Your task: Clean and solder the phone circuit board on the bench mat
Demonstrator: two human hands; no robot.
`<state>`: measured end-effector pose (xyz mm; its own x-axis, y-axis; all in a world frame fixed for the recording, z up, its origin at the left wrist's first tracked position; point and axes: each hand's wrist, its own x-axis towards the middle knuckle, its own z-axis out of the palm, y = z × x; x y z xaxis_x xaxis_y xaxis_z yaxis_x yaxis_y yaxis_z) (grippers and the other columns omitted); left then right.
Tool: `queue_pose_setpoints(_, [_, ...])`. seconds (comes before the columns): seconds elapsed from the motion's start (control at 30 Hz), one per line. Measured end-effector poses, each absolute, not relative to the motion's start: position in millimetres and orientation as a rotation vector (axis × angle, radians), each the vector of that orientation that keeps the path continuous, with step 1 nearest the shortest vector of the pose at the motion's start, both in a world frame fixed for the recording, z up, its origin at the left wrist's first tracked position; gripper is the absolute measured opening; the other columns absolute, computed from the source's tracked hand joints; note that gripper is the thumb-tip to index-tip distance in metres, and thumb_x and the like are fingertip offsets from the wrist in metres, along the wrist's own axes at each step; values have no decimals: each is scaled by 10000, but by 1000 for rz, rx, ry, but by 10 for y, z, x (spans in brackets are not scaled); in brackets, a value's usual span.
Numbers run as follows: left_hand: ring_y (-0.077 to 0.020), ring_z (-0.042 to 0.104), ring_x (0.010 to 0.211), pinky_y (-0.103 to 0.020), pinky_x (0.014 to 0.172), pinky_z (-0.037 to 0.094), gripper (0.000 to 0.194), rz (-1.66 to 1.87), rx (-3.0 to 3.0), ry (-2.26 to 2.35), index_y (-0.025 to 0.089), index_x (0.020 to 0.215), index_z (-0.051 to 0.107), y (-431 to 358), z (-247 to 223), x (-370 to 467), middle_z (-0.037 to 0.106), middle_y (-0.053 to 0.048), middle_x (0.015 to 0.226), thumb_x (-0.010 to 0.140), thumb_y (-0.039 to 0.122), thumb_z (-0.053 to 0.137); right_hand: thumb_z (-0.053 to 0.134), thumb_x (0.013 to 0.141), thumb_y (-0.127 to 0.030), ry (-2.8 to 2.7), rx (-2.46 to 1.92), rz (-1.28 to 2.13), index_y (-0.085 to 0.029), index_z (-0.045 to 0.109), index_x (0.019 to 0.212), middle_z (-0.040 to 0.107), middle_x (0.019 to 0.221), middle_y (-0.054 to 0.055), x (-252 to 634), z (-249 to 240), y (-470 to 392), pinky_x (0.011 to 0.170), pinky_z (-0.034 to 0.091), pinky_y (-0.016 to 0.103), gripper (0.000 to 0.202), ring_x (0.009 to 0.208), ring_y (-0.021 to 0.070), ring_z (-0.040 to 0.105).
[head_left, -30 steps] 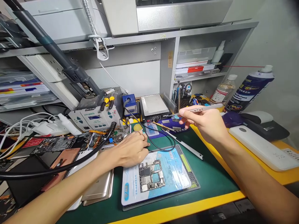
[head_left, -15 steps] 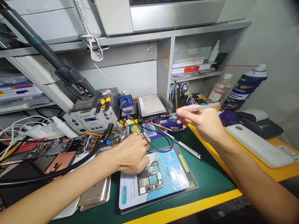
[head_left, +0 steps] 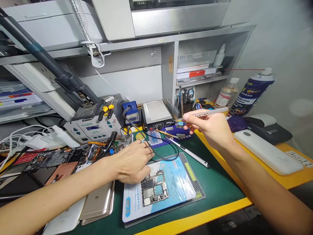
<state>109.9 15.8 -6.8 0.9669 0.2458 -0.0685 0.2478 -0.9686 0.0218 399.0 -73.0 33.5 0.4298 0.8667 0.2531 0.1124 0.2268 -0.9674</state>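
My left hand (head_left: 135,160) is curled at the upper left of a blue and white pad (head_left: 182,178), next to a round yellow thing (head_left: 139,136) and a looping black cable (head_left: 179,150). Its fingertips are tucked out of sight, so whatever they hold is hidden. On the pad lies a phone circuit board (head_left: 148,184) with cut-outs, just below that hand. My right hand (head_left: 211,125) grips silver tweezers (head_left: 217,111) with holes along the side, raised over the mat's back right, their tip pointing left. A white pen-shaped tool (head_left: 193,155) lies between the hands.
A hot-air station (head_left: 94,129) and a blue-holdered tool stand (head_left: 130,111) stand at the back left. Beside them is a small heating plate (head_left: 157,111). Phones (head_left: 96,200) and loose parts crowd the left. A bottle (head_left: 226,93) and spray can (head_left: 250,93) stand right.
The whole view has shifted slightly. My left hand has drawn a little to the left, and its forearm now covers more of the black hose. The right hand still holds the tweezers in nearly the same place.
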Motion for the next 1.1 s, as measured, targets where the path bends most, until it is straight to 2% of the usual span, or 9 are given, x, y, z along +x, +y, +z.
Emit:
queue_pose_setpoints(0.13, [-265,740,1218,-523,1081,640,378,-84,2933,540,192,1370,712,274,-10,942,742,-103,1365,1089,444,736,1017,720,-403,-1013,-1232,669,-196,867,745,769,648,56,3998,341,-751,503,564,307,256,635,228,740])
queue_pose_setpoints(0.37, [-219,768,1081,-422,930,688,355,-39,2687,715,172,1331,714,370,-84,789,758,-90,1285,1091,433,743,1022,721,-368,-1007,-1212,669,-185,883,774,775,673,51,4008,334,-761,501,560,277,236,638,205,736])
queue_pose_setpoints(0.47, [-226,763,1112,-443,969,680,344,-34,2717,712,181,1326,720,352,-147,853,756,-93,1305,1094,435,738,1028,707,-366,-1006,-1210,667,-180,885,772,767,659,50,4009,326,-745,496,556,269,243,628,199,727])
queue_pose_setpoints(0.63, [-257,744,1216,-506,1068,650,346,-55,2887,546,189,1328,726,369,-181,1028,746,-103,1366,1088,437,743,1047,692,-392,-998,-1223,658,-181,881,758,765,655,50,4022,313,-729,497,562,258,276,629,198,733])
queue_pose_setpoints(1.1, [-239,750,1155,-468,1009,669,349,-249,3223,182,198,1359,714,504,-163,1017,744,-100,1346,1095,427,732,1082,652,-427,-992,-1203,632,-184,879,743,756,643,48,4032,341,-730,473,569,251,330,616,202,745])
